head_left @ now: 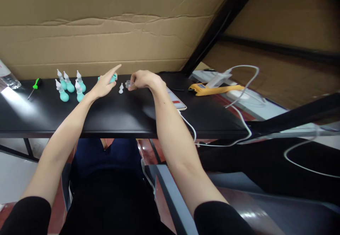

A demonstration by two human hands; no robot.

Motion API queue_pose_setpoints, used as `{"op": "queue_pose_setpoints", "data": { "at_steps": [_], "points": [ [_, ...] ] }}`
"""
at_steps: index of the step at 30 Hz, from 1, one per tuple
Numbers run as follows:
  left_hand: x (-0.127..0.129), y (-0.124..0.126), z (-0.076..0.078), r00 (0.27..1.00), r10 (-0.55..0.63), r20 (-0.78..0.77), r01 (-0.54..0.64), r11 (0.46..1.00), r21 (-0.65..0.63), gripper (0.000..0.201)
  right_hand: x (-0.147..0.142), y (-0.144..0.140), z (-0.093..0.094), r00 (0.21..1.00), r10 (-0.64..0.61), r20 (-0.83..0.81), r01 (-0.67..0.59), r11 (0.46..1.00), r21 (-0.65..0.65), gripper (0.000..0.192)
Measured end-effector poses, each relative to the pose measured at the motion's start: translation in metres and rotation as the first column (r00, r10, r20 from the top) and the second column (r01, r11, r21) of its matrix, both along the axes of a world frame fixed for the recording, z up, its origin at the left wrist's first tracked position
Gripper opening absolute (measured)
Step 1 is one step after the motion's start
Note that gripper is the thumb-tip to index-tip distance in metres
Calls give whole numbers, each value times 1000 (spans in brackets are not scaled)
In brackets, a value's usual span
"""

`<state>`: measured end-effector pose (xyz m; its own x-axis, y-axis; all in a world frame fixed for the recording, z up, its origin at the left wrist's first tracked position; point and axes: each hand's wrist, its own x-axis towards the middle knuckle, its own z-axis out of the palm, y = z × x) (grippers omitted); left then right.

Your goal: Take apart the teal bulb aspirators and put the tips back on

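Observation:
My left hand [104, 83] is over the table with its index finger stretched out and its thumb apart. Teal rubber bulbs [114, 78] show partly behind and beside it; the hand hides the rest, and I see no firm grip on them. My right hand [140, 79] pinches a small clear plastic connector [128, 84] between thumb and fingers, low over the table. Between the two hands a white nozzle tip [121, 88] stands upright on the black tabletop [119, 118]. Further left stand several teal bulb aspirators [64, 95] with pale nozzles fitted.
A green-handled screwdriver [35, 85] and a clear bottle [10, 77] are at the far left. Right of my right forearm lies a phone or tablet [177, 100] with a white cable [190, 125]. A yellow device [205, 90] sits further right. Cardboard [119, 47] walls the back.

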<state>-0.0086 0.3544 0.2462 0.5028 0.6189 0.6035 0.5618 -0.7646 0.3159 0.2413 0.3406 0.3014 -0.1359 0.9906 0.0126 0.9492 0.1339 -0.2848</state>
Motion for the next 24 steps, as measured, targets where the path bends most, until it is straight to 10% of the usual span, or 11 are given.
{"op": "queue_pose_setpoints", "data": {
  "at_steps": [16,24],
  "points": [
    [-6,-10,5,988,76,-135,-105,969,-224,99,-3,-9,5,1000,4,-27,-1,994,107,16],
    [1,0,-2,990,100,-101,-105,993,-44,62,-54,-32,2,789,523,-322,-229,737,636,30]
  ]
}}
